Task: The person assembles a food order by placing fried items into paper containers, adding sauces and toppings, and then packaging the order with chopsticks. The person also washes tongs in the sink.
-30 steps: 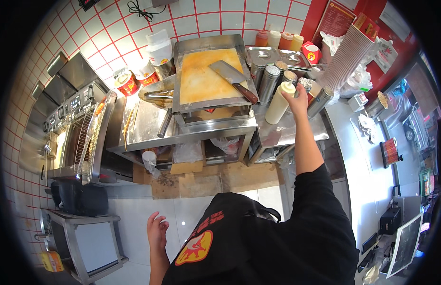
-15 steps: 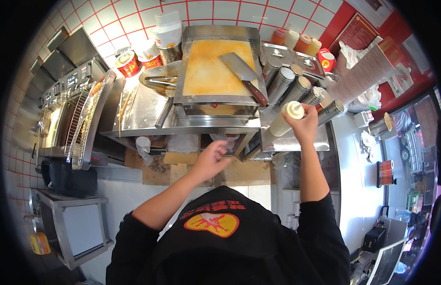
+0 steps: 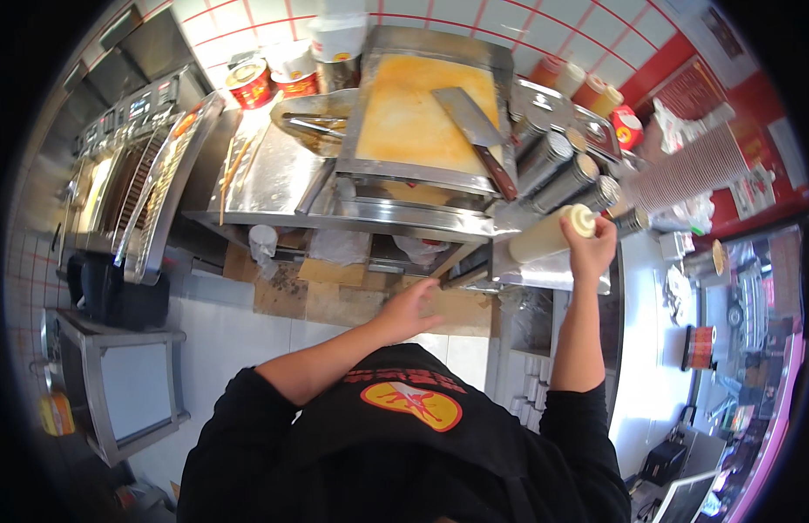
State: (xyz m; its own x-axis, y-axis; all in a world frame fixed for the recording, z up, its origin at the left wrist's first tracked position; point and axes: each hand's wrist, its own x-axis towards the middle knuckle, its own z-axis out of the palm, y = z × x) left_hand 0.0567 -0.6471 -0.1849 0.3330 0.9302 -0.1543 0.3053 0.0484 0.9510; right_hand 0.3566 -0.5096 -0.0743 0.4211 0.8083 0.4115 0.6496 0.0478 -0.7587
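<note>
A cream-coloured squeeze bottle (image 3: 540, 238) leans over the steel counter at the right, and my right hand (image 3: 592, 251) is closed around its upper end by the nozzle. My left hand (image 3: 409, 312) hangs in the air in front of the counter edge, fingers apart and nothing in it. Beyond both hands, a cleaver (image 3: 468, 118) with a brown wooden handle lies on the yellowish cutting board (image 3: 404, 105). Several steel shaker canisters (image 3: 545, 161) stand just past the bottle.
Tongs (image 3: 315, 122) rest in a shallow pan left of the board. Behind the canisters are lidded steel containers (image 3: 544, 103) and sauce bottles (image 3: 568, 80). A long stack of paper cups (image 3: 687, 170) leans at the right. A rack of skewered food (image 3: 173, 174) stands far left.
The view has turned, and the counter sits further right in it. My right hand still grips the squeeze bottle, which is tilted more sideways. My left hand stays free, fingers apart.
</note>
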